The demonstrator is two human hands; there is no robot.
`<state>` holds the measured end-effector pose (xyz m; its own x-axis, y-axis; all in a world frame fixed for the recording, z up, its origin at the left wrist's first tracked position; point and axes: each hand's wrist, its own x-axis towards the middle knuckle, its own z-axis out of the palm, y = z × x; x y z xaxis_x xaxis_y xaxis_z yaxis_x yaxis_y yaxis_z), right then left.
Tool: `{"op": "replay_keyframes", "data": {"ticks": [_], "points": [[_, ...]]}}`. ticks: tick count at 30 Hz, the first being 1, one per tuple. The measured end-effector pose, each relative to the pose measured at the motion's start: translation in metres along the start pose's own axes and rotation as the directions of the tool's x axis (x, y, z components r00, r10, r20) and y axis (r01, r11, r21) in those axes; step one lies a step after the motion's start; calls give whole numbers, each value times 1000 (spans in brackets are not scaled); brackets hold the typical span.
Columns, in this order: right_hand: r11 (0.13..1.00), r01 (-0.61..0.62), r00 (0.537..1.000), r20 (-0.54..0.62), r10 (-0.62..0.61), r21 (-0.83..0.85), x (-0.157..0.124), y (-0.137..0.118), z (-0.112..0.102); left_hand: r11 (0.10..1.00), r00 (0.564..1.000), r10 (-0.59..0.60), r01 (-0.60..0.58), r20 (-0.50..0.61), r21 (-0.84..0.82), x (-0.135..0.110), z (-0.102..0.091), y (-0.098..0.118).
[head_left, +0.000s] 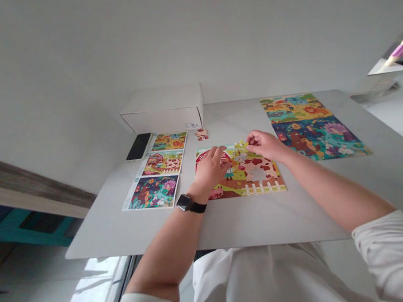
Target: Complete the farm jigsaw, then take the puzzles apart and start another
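Nearby, picture cards and a white box sit left of the jigsaw.

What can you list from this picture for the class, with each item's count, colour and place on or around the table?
white table: one, white-grey, under everything listed
cardboard box: one, white, far edge
smartphone: one, black, left of the cards
picture cards: three, multicoloured, column left of the puzzle
loose puzzle piece: one, red and cream, beyond the puzzle
farm jigsaw puzzle: one, multicoloured, centre, with gaps
picture sheets: two, multicoloured, right side
yellow-green puzzle piece: one, at the puzzle's far edge
wristwatch: one, black, left wrist
left hand: one, on the puzzle
right hand: one, pinching the yellow-green piece
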<state>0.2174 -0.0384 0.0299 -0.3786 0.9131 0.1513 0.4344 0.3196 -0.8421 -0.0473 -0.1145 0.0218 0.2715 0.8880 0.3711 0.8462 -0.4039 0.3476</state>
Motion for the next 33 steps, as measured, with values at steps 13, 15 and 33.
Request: {"op": "replay_keyframes", "data": {"ticks": [13,15,33], "points": [[998,-37,999,0,37,44,-35,-12,19,973,973,232,-231,-15,18,-7,4,19],[998,-26,1000,-4,26,56,-36,-15,20,975,975,220,-220,2,20,-7,2,20],[985,91,984,-138,-112,-149,-38,-17,12,989,989,149,-149,-13,-20,-6,3,16]]}}
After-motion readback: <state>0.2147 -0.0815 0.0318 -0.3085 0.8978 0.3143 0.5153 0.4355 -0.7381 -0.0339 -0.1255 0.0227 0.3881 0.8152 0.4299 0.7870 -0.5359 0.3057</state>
